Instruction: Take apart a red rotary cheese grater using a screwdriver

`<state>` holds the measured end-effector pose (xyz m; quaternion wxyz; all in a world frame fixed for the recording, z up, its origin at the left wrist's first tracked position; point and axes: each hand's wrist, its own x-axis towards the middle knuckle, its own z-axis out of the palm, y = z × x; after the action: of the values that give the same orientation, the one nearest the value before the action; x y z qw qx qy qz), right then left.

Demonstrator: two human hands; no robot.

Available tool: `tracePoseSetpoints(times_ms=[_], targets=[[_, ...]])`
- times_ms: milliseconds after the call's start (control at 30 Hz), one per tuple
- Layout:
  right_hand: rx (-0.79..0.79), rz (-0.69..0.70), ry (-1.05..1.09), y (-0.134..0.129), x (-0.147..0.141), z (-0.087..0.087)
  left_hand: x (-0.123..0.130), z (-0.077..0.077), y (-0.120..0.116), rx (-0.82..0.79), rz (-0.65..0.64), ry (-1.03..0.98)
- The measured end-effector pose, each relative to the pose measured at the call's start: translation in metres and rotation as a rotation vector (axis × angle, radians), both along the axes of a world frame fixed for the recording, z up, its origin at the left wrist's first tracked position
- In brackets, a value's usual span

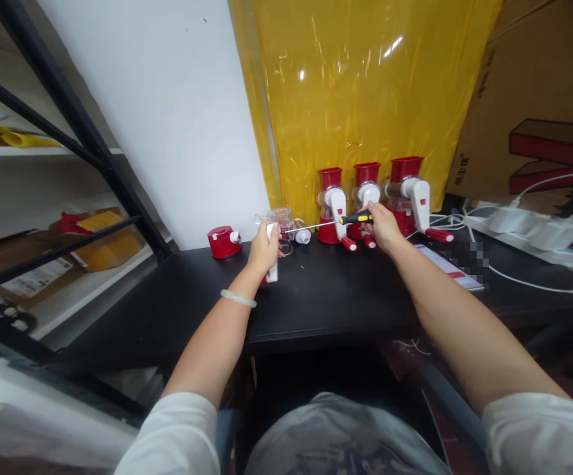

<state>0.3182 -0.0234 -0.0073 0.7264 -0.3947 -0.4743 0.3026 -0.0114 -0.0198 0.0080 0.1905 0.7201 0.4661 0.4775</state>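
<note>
A white crank handle [273, 272] is in my left hand [263, 251], its lower end pointing down over the black table. My right hand [383, 227] is closed on the black and yellow handle of a screwdriver [358, 218]. The long metal shaft runs left, and its tip meets the white part at my left fingers. Behind my left hand are a clear plastic body [280, 216] and a small white part [303, 235]. A red base [224, 242] with a white knob sits to the left.
Three red and white crank machines [331, 204] stand along the back, partly behind my right hand. A phone or tablet [447, 267] lies at right, near white cables and a power strip [524, 237]. A shelf rack [103, 284] is at left.
</note>
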Motion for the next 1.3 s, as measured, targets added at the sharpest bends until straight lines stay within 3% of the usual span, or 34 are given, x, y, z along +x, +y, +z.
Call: tracePoseSetpoints(times_ms=[200,500,867,1133,1300], targets=[[0.007,0.040,0.145,0.0011,-0.0018,0.0059,0.0011,0.0005,-0.0004,-0.017,-0.013,0.016],[-0.030,0.016,0.076,0.0000,-0.0007,-0.0005,0.0017,0.0008,-0.0020,-0.022,-0.017,0.006],[-0.014,0.050,0.214,-0.0012,-0.0042,0.0082,0.0021,0.0005,-0.0017,-0.018,-0.018,0.029],[-0.039,0.023,0.088,-0.0008,-0.0017,0.0003,0.0016,0.0017,-0.0033,-0.020,-0.018,0.040],[-0.046,0.053,0.156,-0.0015,-0.0038,0.0045,0.0012,0.0003,-0.0003,-0.008,-0.011,0.032]])
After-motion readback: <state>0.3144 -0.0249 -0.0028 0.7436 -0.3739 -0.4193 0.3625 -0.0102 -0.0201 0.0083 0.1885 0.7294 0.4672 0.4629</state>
